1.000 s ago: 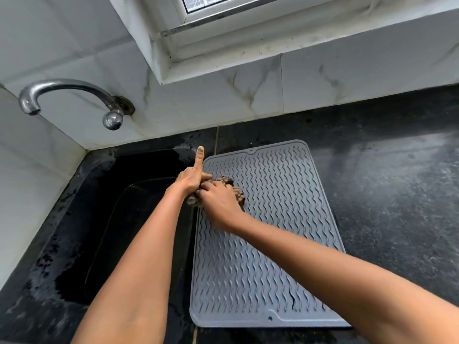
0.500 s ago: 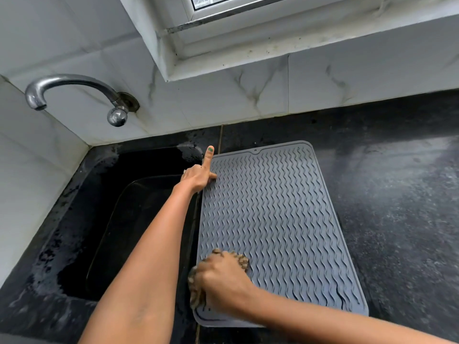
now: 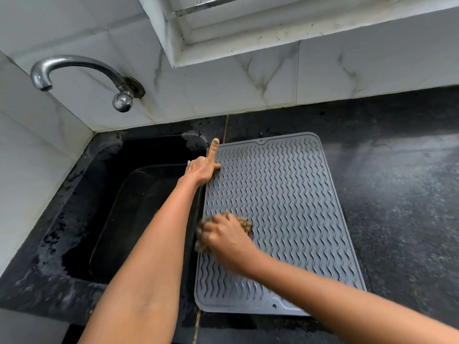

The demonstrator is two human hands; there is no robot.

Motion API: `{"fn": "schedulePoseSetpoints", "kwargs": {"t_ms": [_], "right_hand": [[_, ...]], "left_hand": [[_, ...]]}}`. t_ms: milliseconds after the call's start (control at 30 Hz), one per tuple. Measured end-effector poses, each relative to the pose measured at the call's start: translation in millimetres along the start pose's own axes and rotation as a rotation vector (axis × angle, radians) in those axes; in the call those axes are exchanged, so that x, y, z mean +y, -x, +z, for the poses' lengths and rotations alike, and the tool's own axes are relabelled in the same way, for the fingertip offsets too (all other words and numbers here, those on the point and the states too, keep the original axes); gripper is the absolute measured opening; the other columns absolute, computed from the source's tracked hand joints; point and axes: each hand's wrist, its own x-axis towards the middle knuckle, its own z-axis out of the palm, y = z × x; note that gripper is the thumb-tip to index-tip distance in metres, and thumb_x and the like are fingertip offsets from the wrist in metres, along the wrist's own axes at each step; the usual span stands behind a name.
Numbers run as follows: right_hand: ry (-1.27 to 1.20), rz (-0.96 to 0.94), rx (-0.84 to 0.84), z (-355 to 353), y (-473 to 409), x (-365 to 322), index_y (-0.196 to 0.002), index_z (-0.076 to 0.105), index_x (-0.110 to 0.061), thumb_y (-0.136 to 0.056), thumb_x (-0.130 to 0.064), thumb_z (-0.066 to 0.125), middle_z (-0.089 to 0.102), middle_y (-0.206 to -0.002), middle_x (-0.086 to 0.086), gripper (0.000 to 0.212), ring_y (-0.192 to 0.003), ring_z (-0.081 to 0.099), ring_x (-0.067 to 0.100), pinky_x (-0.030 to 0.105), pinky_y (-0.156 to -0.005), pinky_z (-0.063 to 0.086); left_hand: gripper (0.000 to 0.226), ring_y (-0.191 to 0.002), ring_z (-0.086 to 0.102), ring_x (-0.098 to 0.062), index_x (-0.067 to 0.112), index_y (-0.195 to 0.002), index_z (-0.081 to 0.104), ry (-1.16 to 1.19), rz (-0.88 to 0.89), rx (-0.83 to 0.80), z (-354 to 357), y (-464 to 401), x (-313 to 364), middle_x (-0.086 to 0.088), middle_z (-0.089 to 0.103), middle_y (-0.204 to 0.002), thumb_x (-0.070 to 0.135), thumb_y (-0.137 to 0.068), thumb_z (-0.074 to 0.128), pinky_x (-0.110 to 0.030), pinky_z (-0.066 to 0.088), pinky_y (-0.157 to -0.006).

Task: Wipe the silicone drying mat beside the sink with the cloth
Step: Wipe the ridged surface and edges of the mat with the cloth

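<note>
A grey silicone drying mat (image 3: pixel 285 194) with wavy ridges lies on the black counter just right of the sink. My right hand (image 3: pixel 226 239) presses a bunched brown cloth (image 3: pixel 244 223) onto the mat's left side, about halfway down; the hand is blurred by motion and covers most of the cloth. My left hand (image 3: pixel 202 168) rests on the mat's upper left edge, thumb on the mat and index finger pointing away from me along the rim.
A black sink (image 3: pixel 139 209) lies directly left of the mat. A chrome tap (image 3: pixel 82 70) juts from the tiled wall above it. Dark speckled counter (image 3: pixel 397 194) stretches right of the mat. A window sill overhangs the back wall.
My right hand slid the cloth from the mat's top left down to its near left corner, and has now come partway back up. My left hand kept its place on the edge.
</note>
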Motion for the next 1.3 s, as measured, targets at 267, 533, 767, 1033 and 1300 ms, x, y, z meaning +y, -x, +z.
{"fn": "schedulePoseSetpoints", "kwargs": {"t_ms": [267, 533, 767, 1033, 1300], "right_hand": [[-0.246, -0.033, -0.041, -14.8, -4.4, 21.5, -0.087, 0.072, -0.012, -0.086, -0.01, 0.053, 0.07, -0.09, 0.007, 0.019, -0.083, 0.063, 0.024, 0.042, -0.072, 0.055], [0.202, 0.201, -0.131, -0.2, -30.2, 43.6, -0.137, 0.042, -0.006, -0.087, -0.008, 0.048, 0.035, -0.144, 0.015, 0.051, -0.127, 0.032, 0.037, 0.052, -0.089, 0.037], [-0.03, -0.096, -0.113, 11.8, 77.0, -28.7, -0.094, 0.07, -0.01, -0.071, -0.004, 0.052, 0.067, -0.101, 0.002, 0.03, -0.094, 0.052, 0.026, 0.043, -0.077, 0.043], [-0.323, 0.308, 0.132, -15.7, 12.1, 8.0, -0.109, 0.068, -0.018, -0.081, 0.005, 0.051, 0.065, -0.116, 0.001, 0.041, -0.105, 0.058, 0.018, 0.041, -0.088, 0.048], [0.114, 0.098, -0.012, 19.9, 32.5, -13.2, -0.119, 0.061, -0.006, -0.077, -0.005, 0.056, 0.055, -0.13, 0.012, 0.042, -0.118, 0.045, 0.038, 0.054, -0.083, 0.039]], "left_hand": [[0.099, -0.14, 0.032, -0.028, 0.012, -0.133, 0.054, 0.05, 0.066, -0.081, 5.5, 16.4, -0.1, -0.003, 0.045, -0.146, 0.076, -0.081, 0.0, -0.045, 0.013, -0.116], [0.083, -0.11, 0.049, -0.025, 0.026, -0.073, 0.048, 0.017, 0.004, -0.123, 11.5, 51.0, 3.8, -0.007, 0.058, -0.107, 0.087, -0.062, -0.006, -0.04, 0.028, -0.104], [0.077, -0.117, 0.049, -0.034, 0.015, -0.055, 0.038, -0.081, -0.003, -0.132, 20.8, 60.6, 9.5, -0.02, 0.054, -0.074, 0.071, -0.085, -0.006, -0.049, -0.003, -0.12], [0.113, -0.121, 0.049, -0.021, 0.021, -0.132, 0.052, 0.129, -0.049, -0.238, 22.0, 89.6, -18.1, -0.005, 0.055, -0.132, 0.096, -0.06, 0.009, -0.043, 0.023, -0.114], [0.134, -0.147, 0.014, -0.02, 0.023, -0.148, 0.027, 0.317, -0.084, -0.286, 21.1, 103.5, -26.9, -0.001, 0.019, -0.158, 0.104, -0.041, 0.016, -0.045, 0.001, -0.12]]}}
